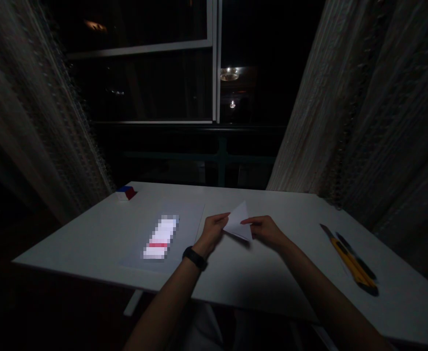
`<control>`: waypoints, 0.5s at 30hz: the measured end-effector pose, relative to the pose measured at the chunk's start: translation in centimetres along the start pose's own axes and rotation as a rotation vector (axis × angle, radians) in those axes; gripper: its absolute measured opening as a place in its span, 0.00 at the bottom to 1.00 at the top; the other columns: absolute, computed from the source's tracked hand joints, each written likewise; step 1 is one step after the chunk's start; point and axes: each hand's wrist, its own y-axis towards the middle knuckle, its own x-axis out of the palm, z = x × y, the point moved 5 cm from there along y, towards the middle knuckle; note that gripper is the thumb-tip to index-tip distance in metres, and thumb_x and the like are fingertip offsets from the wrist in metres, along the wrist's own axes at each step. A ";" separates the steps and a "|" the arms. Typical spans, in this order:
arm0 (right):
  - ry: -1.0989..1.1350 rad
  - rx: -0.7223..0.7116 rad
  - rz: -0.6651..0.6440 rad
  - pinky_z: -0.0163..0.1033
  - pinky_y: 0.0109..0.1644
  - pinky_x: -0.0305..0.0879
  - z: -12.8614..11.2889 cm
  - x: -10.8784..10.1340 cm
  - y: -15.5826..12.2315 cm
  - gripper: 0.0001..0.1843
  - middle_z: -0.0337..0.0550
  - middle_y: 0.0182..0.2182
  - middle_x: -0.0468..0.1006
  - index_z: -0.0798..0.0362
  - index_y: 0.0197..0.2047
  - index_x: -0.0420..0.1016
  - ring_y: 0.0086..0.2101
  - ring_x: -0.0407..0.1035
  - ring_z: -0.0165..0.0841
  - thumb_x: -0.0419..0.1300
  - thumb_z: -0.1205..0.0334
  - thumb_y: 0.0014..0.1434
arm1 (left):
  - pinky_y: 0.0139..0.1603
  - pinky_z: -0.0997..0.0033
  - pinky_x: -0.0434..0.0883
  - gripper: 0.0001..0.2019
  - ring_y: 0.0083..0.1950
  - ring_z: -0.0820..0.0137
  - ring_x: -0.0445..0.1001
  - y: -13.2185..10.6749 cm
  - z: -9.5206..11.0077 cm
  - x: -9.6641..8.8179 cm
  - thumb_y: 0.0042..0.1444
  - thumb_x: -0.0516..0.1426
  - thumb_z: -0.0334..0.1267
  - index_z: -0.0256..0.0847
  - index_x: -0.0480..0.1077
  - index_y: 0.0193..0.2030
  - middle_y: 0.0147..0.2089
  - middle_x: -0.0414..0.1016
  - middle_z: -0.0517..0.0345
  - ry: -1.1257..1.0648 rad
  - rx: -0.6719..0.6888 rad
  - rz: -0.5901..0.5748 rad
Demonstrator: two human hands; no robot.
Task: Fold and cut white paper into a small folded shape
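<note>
A folded piece of white paper [239,220], roughly triangular with its point up, is held just above the white table. My left hand [214,233] grips its left edge between thumb and fingers; a dark band sits on that wrist. From the other side my right hand [267,230] pinches the paper, with a fingertip lying on its face. The lower edge of the paper shows more than one layer. To the left lies a lit phone [161,237], its screen blurred out, resting on a flat white sheet [190,219].
On the right of the table [272,292] lie a yellow utility knife [351,263] and a dark pen-like object [356,256]. A small red, white and blue cube [126,193] stands at the far left corner. Curtains [320,97] hang on both sides before a dark window.
</note>
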 end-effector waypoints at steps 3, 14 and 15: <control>-0.001 0.010 0.048 0.33 0.21 0.61 -0.3 0.1 0.0 0.14 0.43 0.19 0.76 0.58 0.29 0.79 0.18 0.65 0.28 0.65 0.58 0.39 | 0.36 0.72 0.68 0.16 0.37 0.67 0.73 -0.1 0.0 0.1 0.43 0.62 0.36 0.33 0.75 0.41 0.40 0.77 0.47 0.007 -0.025 0.016; 0.236 0.064 0.129 0.33 0.21 0.61 -0.1 0.2 -0.3 0.20 0.39 0.16 0.71 0.57 0.17 0.70 0.17 0.63 0.26 0.67 0.48 0.39 | 0.32 0.70 0.70 0.24 0.30 0.69 0.74 -0.5 0.2 0.9 0.42 0.64 0.37 0.31 0.70 0.48 0.36 0.76 0.46 -0.052 -0.099 -0.019; 0.241 0.074 0.089 0.33 0.22 0.61 -0.1 0.4 -0.4 0.19 0.38 0.15 0.70 0.57 0.16 0.69 0.17 0.63 0.26 0.68 0.49 0.38 | 0.32 0.69 0.70 0.25 0.29 0.69 0.74 -0.5 0.3 1.0 0.43 0.64 0.38 0.30 0.69 0.49 0.35 0.76 0.46 -0.064 -0.093 -0.024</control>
